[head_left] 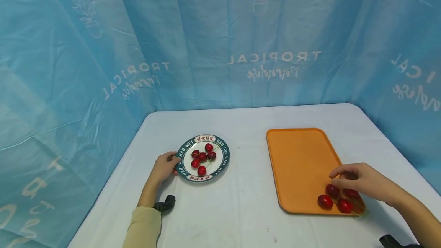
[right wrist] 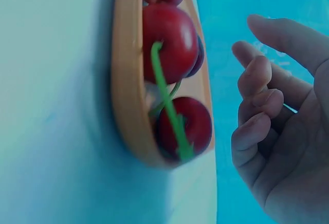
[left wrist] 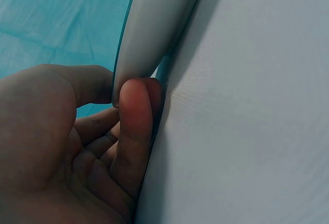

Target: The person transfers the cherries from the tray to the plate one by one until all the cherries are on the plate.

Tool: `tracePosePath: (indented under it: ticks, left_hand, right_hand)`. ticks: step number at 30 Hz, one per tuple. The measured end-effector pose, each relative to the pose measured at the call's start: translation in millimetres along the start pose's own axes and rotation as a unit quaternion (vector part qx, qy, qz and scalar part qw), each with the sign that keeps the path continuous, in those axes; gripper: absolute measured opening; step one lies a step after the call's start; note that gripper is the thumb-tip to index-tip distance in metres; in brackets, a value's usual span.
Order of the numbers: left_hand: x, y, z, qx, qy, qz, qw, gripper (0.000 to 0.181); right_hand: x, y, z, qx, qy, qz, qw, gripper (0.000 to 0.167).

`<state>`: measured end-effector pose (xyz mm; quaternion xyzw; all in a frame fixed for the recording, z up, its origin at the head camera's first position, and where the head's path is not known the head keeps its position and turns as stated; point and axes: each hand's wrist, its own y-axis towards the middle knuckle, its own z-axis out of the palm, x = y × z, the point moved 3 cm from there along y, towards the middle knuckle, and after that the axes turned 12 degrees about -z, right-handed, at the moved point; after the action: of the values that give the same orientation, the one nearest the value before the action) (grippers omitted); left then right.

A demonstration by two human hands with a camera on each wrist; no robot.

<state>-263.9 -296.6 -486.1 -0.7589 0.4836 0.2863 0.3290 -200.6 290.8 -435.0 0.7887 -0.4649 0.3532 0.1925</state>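
On the left, my left hand [head_left: 163,167] pinches the rim of a round plate [head_left: 225,160], white with a dark green lettered border. Its thumb lies on top; in the left wrist view, fingers [left wrist: 134,126] are under the plate's pale underside [left wrist: 157,23]. Several red cherries [head_left: 203,157] sit on this plate. Over the near right corner of an orange tray [head_left: 299,160] hovers my right hand [head_left: 366,181], its fingers loosely bent and holding nothing. Below it, several cherries [head_left: 325,201] are grouped; the right wrist view shows a green stem [right wrist: 163,80] on one cherry [right wrist: 177,34], apart from the hand.
A white cloth [head_left: 248,209] covers the table, with a gap between plate and tray. Blue printed curtains [head_left: 213,41] hang behind and at both sides. Each wrist wears a black strap device, like the left one [head_left: 169,203].
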Motion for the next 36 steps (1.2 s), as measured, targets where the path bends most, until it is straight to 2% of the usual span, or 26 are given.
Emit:
tracePosePath:
  ticks: [4,12,16,23,31,36]
  left_hand:
    - [0.2,-0.7,-0.3,0.0,-0.001,-0.001,1.0,0.046]
    - [2.0,-1.5,0.6,0.001,-0.002,-0.007,1.0,0.045]
    - [0.8,-1.8,-0.5,0.001,-0.005,-0.005,1.0,0.045]
    - [-1.1,-2.2,0.3,0.0,-0.005,-0.007,1.0,0.045]
    - [0.5,-0.7,1.6,-0.002,-0.001,-0.008,1.0,0.046]
    - [1.1,-0.1,1.3,-0.004,0.003,-0.003,1.0,0.046]
  right_hand:
    - [-7,-6.6,2,0.002,-0.007,0.004,1.0,0.033]
    - [-17,-15.8,5,0.018,0.013,-0.021,0.9995,0.025]
    - [-18,-16.6,6,0.018,-0.008,-0.024,0.9995,0.023]
    - [-14,-20.0,9,0.022,-0.045,-0.007,0.9987,0.023]
    - [-13,-20.1,12,0.031,-0.061,-0.018,0.9975,0.019]
    - [-13,-17.8,11,0.028,-0.092,-0.012,0.9952,0.018]
